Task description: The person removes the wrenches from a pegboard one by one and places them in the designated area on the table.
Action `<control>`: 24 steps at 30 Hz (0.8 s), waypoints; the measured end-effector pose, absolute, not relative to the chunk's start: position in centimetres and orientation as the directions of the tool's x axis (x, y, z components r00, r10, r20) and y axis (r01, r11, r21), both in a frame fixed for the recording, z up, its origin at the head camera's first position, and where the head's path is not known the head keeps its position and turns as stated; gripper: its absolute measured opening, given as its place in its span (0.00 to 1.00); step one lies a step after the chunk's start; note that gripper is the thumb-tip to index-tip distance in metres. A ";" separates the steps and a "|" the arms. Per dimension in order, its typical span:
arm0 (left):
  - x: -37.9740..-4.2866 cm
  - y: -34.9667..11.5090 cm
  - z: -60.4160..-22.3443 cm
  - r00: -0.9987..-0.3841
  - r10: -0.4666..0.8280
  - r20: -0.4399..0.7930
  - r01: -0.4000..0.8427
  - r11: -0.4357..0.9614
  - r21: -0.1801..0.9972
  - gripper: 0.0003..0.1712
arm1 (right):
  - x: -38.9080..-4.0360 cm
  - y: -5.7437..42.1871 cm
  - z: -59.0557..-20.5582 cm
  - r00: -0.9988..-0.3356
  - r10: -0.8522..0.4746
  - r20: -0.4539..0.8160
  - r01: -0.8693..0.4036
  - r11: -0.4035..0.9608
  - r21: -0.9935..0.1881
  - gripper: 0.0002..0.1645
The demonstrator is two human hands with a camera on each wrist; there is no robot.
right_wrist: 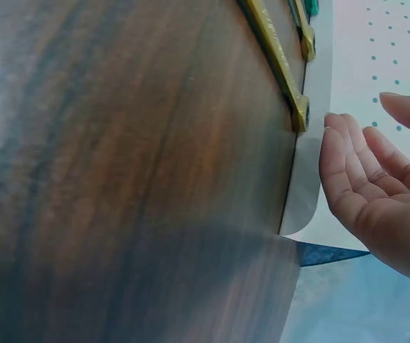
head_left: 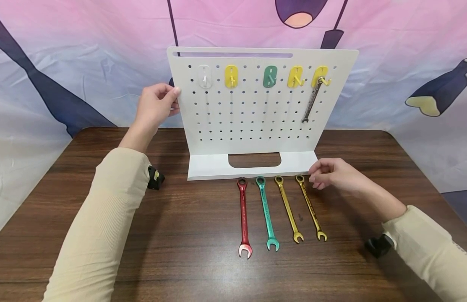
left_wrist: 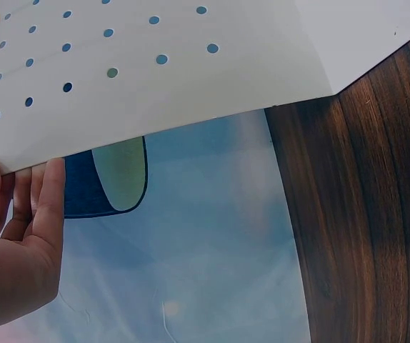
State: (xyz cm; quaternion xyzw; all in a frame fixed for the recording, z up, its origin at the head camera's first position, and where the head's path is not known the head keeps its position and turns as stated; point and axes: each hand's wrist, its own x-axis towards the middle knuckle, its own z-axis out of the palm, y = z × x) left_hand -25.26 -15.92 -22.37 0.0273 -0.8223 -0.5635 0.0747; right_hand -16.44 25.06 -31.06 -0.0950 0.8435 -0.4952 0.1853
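Observation:
My left hand (head_left: 156,105) pinches the left edge of a white pegboard (head_left: 248,121) between thumb and fingers; the left wrist view shows the fingertips behind that edge. My right hand (head_left: 337,177), fingers loosely bent and holding nothing, hovers beside the ring end of the rightmost gold combination wrench (head_left: 311,209). To its left on the table lie another gold wrench (head_left: 289,209), a green wrench (head_left: 267,214) and a red wrench (head_left: 243,218), open ends toward me. A dark metallic wrench (head_left: 312,100) hangs from the rightmost yellow hook (head_left: 319,76) on the board.
Along the top of the board sit a clear hook (head_left: 204,76), a yellow hook (head_left: 231,76), a green hook (head_left: 270,76) and another yellow hook (head_left: 295,77). The board's base stands on the brown wooden table (head_left: 180,251), just behind the wrenches. A printed cloth (head_left: 116,54) hangs behind.

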 end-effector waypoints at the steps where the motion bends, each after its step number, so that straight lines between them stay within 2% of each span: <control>1: -25.2 -15.9 -22.4 -0.988 -0.127 0.092 0.040 0.364 0.931 0.15 | -16.5 25.1 -30.9 -0.914 -0.343 -0.216 0.018 0.499 -0.866 0.15; 18: -25.3 -16.0 -22.3 -0.989 -0.126 0.078 0.027 0.362 0.932 0.15 | -17.8 25.1 -28.9 -0.935 -0.301 -0.185 0.017 0.484 -0.875 0.20; 24: -25.3 -16.0 -22.3 -0.989 -0.125 0.079 0.028 0.363 0.931 0.15 | -18.2 25.1 -28.3 -0.939 -0.303 -0.161 -0.021 0.518 -0.855 0.18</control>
